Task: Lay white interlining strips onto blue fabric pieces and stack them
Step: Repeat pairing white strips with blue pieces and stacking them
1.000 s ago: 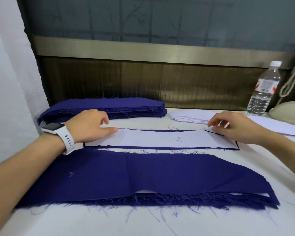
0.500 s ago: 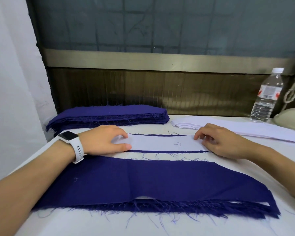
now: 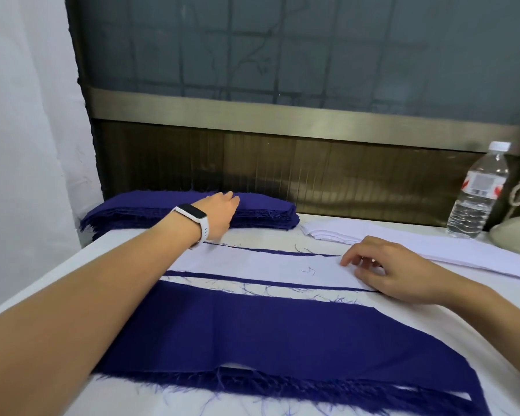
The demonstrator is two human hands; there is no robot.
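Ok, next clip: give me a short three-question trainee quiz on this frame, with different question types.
1. True or false: the left hand is on the pile of white strips.
2. What lies under the right hand? A: bare blue fabric. B: the laid-out white strip. C: scissors.
3. Fill in: the water bottle stands at the far ____ of the table.
Key: 1 false, it is at the blue stack. 2 B. 3 right.

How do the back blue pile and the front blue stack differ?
The back pile is thick and all blue, with the left hand on it. The front stack lies flatter, with no hand on it and white showing at its near edge. Both are dark blue and frayed.
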